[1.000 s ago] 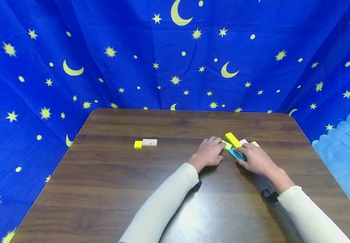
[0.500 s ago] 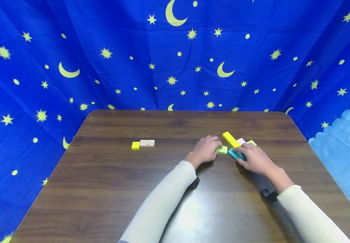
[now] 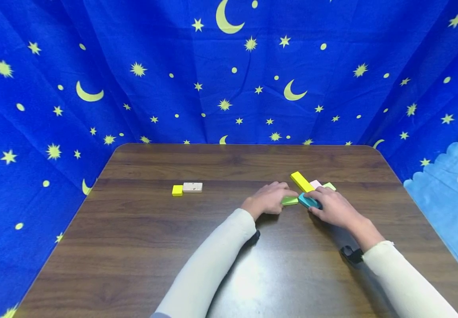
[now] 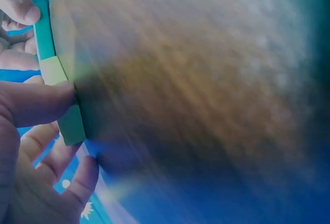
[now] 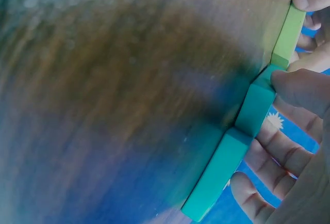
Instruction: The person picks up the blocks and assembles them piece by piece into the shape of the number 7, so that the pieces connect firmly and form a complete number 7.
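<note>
Light green block [image 3: 290, 201] right of centre in the head view, on the counter [image 3: 133, 247]; left hand [image 3: 270, 198] pinches it, thumb on the near face, fingers behind. Block runs out rightward from that hand, long axis roughly across the frame, right end against the left end of the teal block [image 3: 308, 201], which slants down to the right. Right hand [image 3: 334, 207] pinches the teal one; left hand is the nearer to the green. Second teal block [image 5: 216, 175] follows at an angle, lower in the right wrist view. Crowding just above the teal: long yellow block [image 3: 302, 181], pink block [image 3: 315, 183], another green block [image 3: 329, 186], partly behind the right hand; whether they touch, cannot tell. Well apart, left of centre: small yellow block [image 3: 177, 190] beside a speckled white block [image 3: 193, 187]
</note>
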`<state>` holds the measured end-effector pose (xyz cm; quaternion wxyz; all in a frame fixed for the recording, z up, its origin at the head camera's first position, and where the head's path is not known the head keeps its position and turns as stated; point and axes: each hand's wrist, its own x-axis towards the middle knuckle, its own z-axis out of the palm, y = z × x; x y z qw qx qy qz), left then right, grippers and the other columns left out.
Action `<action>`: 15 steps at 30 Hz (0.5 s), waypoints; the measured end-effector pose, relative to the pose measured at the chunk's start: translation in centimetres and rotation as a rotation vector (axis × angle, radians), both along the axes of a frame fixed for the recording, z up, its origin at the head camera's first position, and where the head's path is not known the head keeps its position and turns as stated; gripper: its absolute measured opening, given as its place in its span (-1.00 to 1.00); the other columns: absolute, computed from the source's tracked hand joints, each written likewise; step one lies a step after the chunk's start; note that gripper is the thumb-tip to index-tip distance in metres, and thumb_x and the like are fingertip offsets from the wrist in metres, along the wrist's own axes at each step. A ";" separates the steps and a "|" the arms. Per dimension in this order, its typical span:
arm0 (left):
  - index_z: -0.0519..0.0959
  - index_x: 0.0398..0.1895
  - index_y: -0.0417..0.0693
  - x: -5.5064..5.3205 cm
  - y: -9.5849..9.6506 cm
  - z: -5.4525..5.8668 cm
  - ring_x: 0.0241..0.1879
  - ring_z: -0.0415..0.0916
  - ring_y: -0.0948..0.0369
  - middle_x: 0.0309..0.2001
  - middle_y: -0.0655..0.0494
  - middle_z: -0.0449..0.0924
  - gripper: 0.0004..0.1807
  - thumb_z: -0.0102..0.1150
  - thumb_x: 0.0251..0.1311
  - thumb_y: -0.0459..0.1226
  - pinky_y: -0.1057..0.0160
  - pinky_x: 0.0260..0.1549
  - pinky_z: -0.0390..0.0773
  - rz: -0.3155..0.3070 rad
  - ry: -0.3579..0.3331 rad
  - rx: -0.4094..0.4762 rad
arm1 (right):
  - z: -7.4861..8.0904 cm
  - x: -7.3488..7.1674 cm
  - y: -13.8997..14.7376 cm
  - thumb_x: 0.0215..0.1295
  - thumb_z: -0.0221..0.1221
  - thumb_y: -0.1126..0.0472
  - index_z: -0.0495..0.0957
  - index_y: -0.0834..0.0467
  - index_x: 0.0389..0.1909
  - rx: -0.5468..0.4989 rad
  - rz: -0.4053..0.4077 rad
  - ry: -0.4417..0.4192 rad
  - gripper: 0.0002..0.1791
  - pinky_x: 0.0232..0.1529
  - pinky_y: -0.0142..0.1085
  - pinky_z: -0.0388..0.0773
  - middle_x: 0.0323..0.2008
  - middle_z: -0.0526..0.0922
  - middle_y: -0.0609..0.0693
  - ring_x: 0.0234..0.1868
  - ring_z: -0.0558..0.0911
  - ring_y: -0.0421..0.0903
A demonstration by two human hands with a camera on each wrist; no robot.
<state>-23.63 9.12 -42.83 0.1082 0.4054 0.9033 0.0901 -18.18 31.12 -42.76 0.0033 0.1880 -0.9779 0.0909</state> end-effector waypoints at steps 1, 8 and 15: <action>0.35 0.42 0.41 0.0 0.0 0.0 0.10 0.40 0.27 0.19 0.26 0.47 -0.25 0.30 0.16 -0.30 0.31 0.08 0.48 0.000 0.003 -0.003 | 0.0 0.0 0.0 0.23 0.31 0.14 0.61 0.20 0.09 0.002 0.000 -0.001 -0.58 -0.12 0.06 0.58 -0.12 0.65 0.14 -0.17 0.62 0.02; 0.35 0.42 0.39 0.2 0.2 0.1 -0.02 0.39 0.28 0.08 0.26 0.47 -0.25 0.31 0.15 -0.28 0.35 -0.03 0.48 -0.002 0.019 -0.011 | 0.1 0.2 -0.1 0.23 0.31 0.15 0.61 0.19 0.09 -0.003 -0.009 -0.006 -0.58 -0.06 0.10 0.58 -0.05 0.66 0.18 -0.10 0.64 0.07; 0.33 0.44 0.40 0.2 0.6 -0.1 -0.09 0.35 0.29 -0.01 0.28 0.42 -0.23 0.30 0.14 -0.27 0.36 -0.14 0.46 -0.006 0.037 -0.031 | 0.1 0.1 -0.2 0.24 0.30 0.16 0.60 0.18 0.12 -0.004 -0.009 -0.026 -0.57 -0.02 0.15 0.57 0.04 0.65 0.23 -0.03 0.64 0.13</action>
